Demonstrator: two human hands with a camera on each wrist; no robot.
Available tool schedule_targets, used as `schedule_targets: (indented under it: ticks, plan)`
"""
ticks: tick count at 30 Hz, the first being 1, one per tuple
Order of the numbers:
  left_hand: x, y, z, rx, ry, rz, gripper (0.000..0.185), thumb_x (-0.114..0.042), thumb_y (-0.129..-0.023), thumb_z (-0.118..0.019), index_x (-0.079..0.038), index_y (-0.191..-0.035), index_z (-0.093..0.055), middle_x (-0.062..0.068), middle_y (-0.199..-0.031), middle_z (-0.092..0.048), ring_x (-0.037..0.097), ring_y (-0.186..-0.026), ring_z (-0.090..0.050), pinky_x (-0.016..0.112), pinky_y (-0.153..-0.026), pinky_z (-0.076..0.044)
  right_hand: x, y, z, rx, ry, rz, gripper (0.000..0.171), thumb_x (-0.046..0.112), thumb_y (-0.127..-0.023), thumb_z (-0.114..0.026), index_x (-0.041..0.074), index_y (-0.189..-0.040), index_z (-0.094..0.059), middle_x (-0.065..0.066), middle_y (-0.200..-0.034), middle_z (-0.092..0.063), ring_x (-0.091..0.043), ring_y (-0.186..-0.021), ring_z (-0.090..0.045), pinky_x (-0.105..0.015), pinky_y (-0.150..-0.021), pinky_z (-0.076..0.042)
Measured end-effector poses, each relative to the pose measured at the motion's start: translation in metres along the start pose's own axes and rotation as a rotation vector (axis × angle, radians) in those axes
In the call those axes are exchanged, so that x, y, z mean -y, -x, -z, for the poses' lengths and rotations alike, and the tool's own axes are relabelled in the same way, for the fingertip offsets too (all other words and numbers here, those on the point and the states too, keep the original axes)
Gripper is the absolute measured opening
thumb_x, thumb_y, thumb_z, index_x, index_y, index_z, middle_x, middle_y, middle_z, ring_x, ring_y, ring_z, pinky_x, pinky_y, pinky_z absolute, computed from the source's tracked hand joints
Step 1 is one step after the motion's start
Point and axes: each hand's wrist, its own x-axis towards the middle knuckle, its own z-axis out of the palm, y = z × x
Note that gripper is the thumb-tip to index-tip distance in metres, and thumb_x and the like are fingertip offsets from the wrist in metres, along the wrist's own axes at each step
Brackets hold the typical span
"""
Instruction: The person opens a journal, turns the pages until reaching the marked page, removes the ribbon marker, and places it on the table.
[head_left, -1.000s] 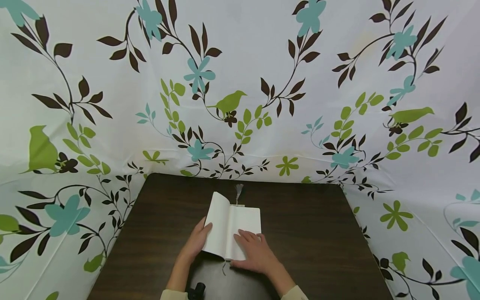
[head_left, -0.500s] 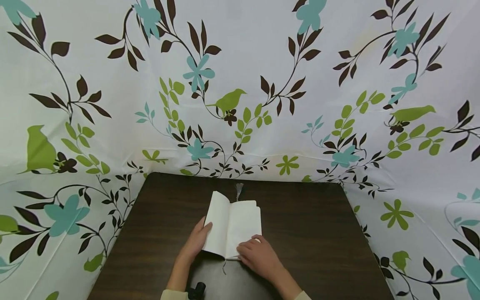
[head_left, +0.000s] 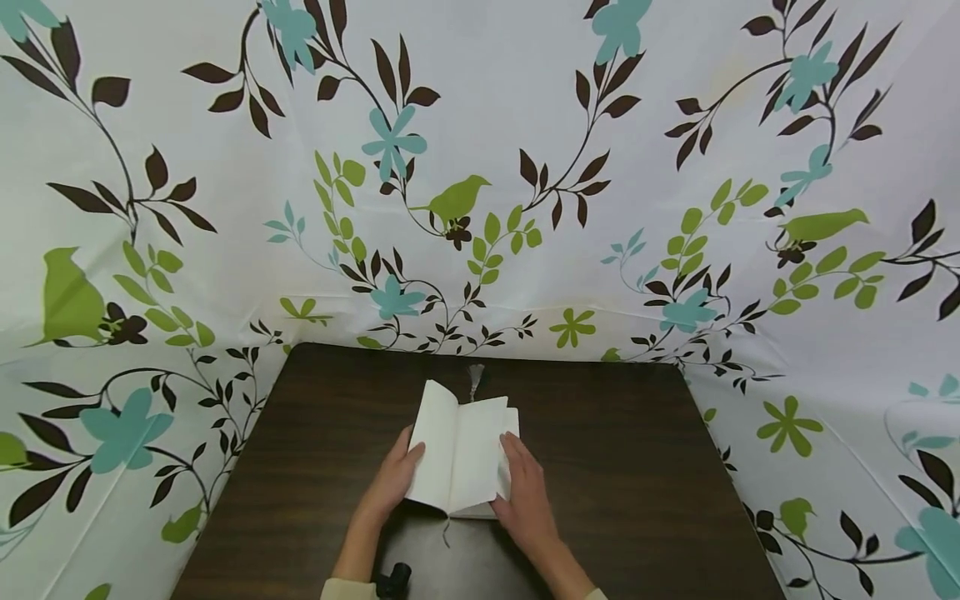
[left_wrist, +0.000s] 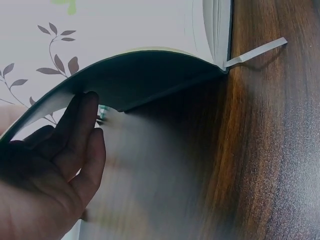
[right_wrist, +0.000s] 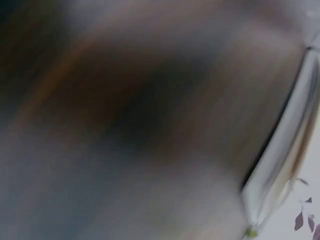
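A notebook (head_left: 433, 450) with blank white pages lies open in the head view. My left hand (head_left: 393, 477) grips its raised left side, thumb over the page edge. In the left wrist view, the left fingers (left_wrist: 85, 130) support the dark cover (left_wrist: 135, 77) from beneath. On the other side, my right hand (head_left: 527, 500) holds the edge of a lifted page (head_left: 477, 450), with more pages (head_left: 512, 418) showing behind it. The right wrist view is mostly blur, with the page edges (right_wrist: 280, 155) at its right. A thin ribbon marker (left_wrist: 260, 52) hangs from the spine's bottom.
The notebook is over a dark wood-grain table (head_left: 622, 475). A grey tassel (head_left: 476, 379) lies past the notebook's top edge. Behind and beside the table hangs a white cloth (head_left: 562, 108) printed with leaves, flowers and birds. A small black device (head_left: 393, 581) sits at the left wrist.
My right hand slid from lying on the right page down to its lower corner, then up along the right edge, lifting a page leftward. The left hand kept its grip.
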Motion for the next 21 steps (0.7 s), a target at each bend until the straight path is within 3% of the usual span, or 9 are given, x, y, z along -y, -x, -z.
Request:
schedule_targets:
  ticks: [3,5,7,11,15,18,21]
  plan:
    - [0.0,0.0,-0.001,-0.003,-0.013,0.007,0.062,-0.028,-0.116,-0.045,-0.001,-0.169,-0.025,0.027,-0.172,-0.032,0.041,-0.152,-0.039,0.061,-0.123,-0.03,0.021,-0.009,-0.006,0.071,-0.213,-0.201,0.093,0.015,-0.089,-0.086,0.011,-0.167,-0.035,-0.007,-0.165,-0.05,-0.028,-0.141,-0.057,-0.058,-0.109,-0.048]
    - [0.001,0.0,0.0,-0.011,-0.017,0.007,0.061,-0.029,-0.116,-0.045,-0.001,-0.168,-0.029,0.026,-0.166,-0.041,0.039,-0.144,-0.048,0.057,-0.118,-0.037,0.034,-0.014,-0.011,0.125,-0.303,-0.269,0.086,0.023,-0.097,-0.081,0.014,-0.169,-0.034,-0.004,-0.166,-0.05,-0.026,-0.142,-0.057,-0.057,-0.111,-0.048]
    - [0.003,0.001,-0.001,-0.019,-0.021,0.01,0.059,-0.031,-0.117,-0.044,-0.002,-0.166,-0.033,0.026,-0.155,-0.053,0.035,-0.129,-0.059,0.05,-0.108,-0.046,0.042,-0.017,-0.018,0.172,-0.34,-0.241,0.08,0.029,-0.101,-0.078,0.014,-0.168,-0.036,-0.006,-0.165,-0.052,-0.028,-0.143,-0.058,-0.057,-0.112,-0.049]
    - [0.002,0.002,-0.003,-0.029,-0.022,-0.007,0.058,-0.04,-0.117,-0.043,-0.002,-0.161,-0.042,0.024,-0.134,-0.066,0.03,-0.109,-0.068,0.041,-0.09,-0.054,0.051,-0.016,-0.033,0.247,-0.309,-0.084,0.061,0.036,-0.108,-0.067,0.019,-0.163,-0.048,-0.008,-0.161,-0.056,-0.033,-0.142,-0.059,-0.058,-0.109,-0.052]
    - [0.001,0.001,-0.005,-0.017,-0.011,-0.062,0.059,-0.047,-0.115,-0.048,0.0,-0.151,-0.051,0.023,-0.125,-0.07,0.025,-0.101,-0.07,0.039,-0.083,-0.056,0.058,-0.013,-0.039,0.314,-0.279,-0.066,0.052,0.043,-0.111,-0.06,0.032,-0.161,-0.05,-0.006,-0.162,-0.054,-0.033,-0.141,-0.059,-0.061,-0.105,-0.05]
    - [0.001,0.0,-0.006,-0.022,-0.013,-0.087,0.05,-0.038,-0.115,-0.051,0.0,-0.148,-0.053,0.021,-0.118,-0.072,0.021,-0.091,-0.07,0.036,-0.077,-0.056,0.061,-0.013,-0.038,0.332,-0.256,-0.062,0.051,0.045,-0.111,-0.059,0.036,-0.161,-0.05,-0.005,-0.163,-0.053,-0.031,-0.139,-0.06,-0.06,-0.103,-0.051]
    - [0.001,0.001,-0.004,-0.034,-0.029,-0.084,0.048,-0.03,-0.116,-0.048,0.002,-0.152,-0.05,0.022,-0.122,-0.071,0.019,-0.093,-0.069,0.035,-0.08,-0.055,0.056,-0.015,-0.035,0.328,-0.221,-0.006,0.05,0.04,-0.111,-0.061,0.03,-0.159,-0.053,-0.006,-0.16,-0.056,-0.028,-0.136,-0.063,-0.056,-0.103,-0.053]
